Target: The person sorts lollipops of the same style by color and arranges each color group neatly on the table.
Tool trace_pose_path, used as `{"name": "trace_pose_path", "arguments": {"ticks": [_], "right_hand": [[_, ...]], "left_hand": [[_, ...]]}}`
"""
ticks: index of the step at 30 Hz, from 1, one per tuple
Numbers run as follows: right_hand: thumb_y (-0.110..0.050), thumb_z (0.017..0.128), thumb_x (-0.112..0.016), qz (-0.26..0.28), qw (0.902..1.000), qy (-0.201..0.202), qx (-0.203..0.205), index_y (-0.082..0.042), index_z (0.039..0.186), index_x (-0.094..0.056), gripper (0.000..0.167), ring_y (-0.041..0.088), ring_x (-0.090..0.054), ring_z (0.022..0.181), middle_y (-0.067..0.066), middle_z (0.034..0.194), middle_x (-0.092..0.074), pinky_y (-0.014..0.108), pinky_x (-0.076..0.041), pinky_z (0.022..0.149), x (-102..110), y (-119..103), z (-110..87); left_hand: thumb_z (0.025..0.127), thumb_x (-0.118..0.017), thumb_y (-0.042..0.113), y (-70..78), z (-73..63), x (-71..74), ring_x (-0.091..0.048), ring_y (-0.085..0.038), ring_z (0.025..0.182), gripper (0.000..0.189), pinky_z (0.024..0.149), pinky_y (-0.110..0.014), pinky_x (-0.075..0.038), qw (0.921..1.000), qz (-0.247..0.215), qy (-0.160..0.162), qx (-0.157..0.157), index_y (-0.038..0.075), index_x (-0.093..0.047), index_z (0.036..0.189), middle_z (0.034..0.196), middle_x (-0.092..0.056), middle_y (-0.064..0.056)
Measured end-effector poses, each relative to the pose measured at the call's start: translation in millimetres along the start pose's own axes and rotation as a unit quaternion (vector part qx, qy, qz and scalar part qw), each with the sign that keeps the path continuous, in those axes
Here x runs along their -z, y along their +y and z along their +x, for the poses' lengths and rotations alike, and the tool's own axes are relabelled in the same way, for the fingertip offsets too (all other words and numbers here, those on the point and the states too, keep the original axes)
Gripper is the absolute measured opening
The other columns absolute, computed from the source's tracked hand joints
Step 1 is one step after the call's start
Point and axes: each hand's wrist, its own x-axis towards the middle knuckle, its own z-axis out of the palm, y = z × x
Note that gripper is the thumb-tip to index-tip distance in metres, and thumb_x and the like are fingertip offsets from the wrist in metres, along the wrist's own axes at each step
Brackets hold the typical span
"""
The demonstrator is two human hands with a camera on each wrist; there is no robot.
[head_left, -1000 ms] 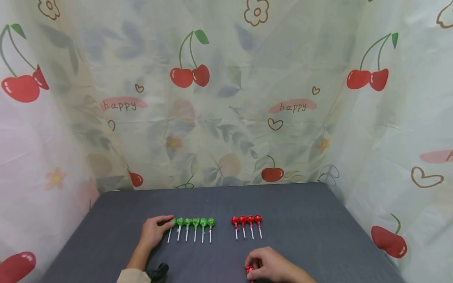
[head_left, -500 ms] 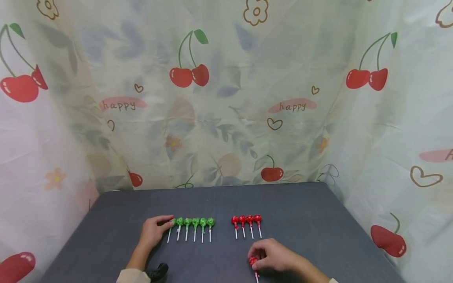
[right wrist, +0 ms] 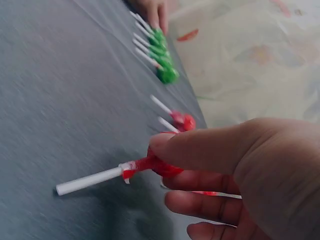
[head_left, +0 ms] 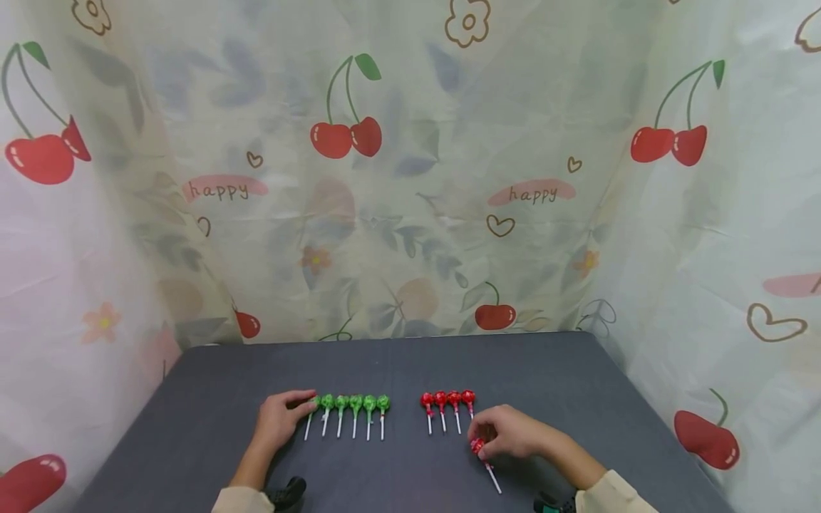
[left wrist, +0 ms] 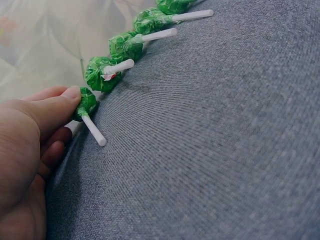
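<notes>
My left hand (head_left: 278, 422) pinches the head of the leftmost green lollipop (left wrist: 86, 103) between thumb and fingers, at the end of a row of several green lollipops (head_left: 355, 403). In the left wrist view its white stick points down over the cloth. My right hand (head_left: 511, 432) grips a red lollipop (head_left: 477, 445) by its wrapped head, the white stick slanting down to the right. That hand is just in front of the right end of a row of several red lollipops (head_left: 440, 399). In the right wrist view the fingers partly hide the held candy.
Dark grey cloth covers the table (head_left: 385, 477). A printed curtain (head_left: 410, 285) with cherries closes off the back and both sides. Black wrist straps (head_left: 288, 492) show near the sleeves.
My right hand has moved forward and to the right, carrying the red lollipop from the front edge toward the red row. My left hand keeps its place on the green lollipop.
</notes>
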Motion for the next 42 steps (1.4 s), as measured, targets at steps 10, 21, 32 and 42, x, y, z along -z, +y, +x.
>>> {"name": "trace_pose_path", "arguments": {"ticks": [10, 21, 32, 42], "right_hand": [[-0.008, 0.082, -0.077, -0.029, 0.9977, 0.049, -0.036, -0.011, 0.094, -0.071, 0.013, 0.015, -0.055, 0.072, -0.007, 0.078, -0.061, 0.032, -0.048, 0.063, 21, 18, 9.6], [-0.012, 0.084, -0.076, -0.059, 0.9795, 0.175, -0.081, -0.011, 0.100, -0.071, 0.017, 0.014, -0.053, 0.075, -0.006, 0.081, -0.059, 0.032, -0.048, 0.067, 21, 38, 19.4], [-0.012, 0.081, -0.079, -0.019, 0.9482, 0.300, -0.102, -0.012, 0.095, -0.073, 0.015, 0.011, -0.054, 0.071, -0.007, 0.079, -0.062, 0.030, -0.047, 0.064, 3, 56, 34.5], [-0.016, 0.080, -0.081, -0.017, 0.9299, 0.349, -0.114, -0.013, 0.092, -0.073, 0.015, 0.011, -0.052, 0.067, -0.007, 0.076, -0.061, 0.031, -0.045, 0.062, -8, 57, 38.5]], "left_hand": [[0.084, -0.077, 0.016, -2.0, 0.2, -0.1, -0.061, -0.035, 0.109, 0.027, 0.094, -0.053, -0.045, 1.0000, -0.001, -0.003, 0.000, 0.009, -0.075, 0.110, 0.109, -0.071, -0.011], [0.084, -0.077, 0.015, -0.5, 0.1, 0.6, -0.062, -0.035, 0.108, 0.027, 0.093, -0.052, -0.046, 1.0000, -0.002, 0.001, -0.007, 0.008, -0.075, 0.110, 0.108, -0.071, -0.012], [0.084, -0.077, 0.015, -0.8, -0.2, 0.7, -0.062, -0.034, 0.108, 0.027, 0.093, -0.052, -0.046, 1.0000, -0.004, 0.000, -0.007, 0.009, -0.076, 0.109, 0.107, -0.071, -0.011], [0.084, -0.077, 0.016, -2.2, -0.9, -0.5, -0.062, -0.034, 0.107, 0.027, 0.092, -0.051, -0.047, 1.0000, -0.002, 0.003, -0.009, 0.009, -0.075, 0.110, 0.108, -0.071, -0.011]]}}
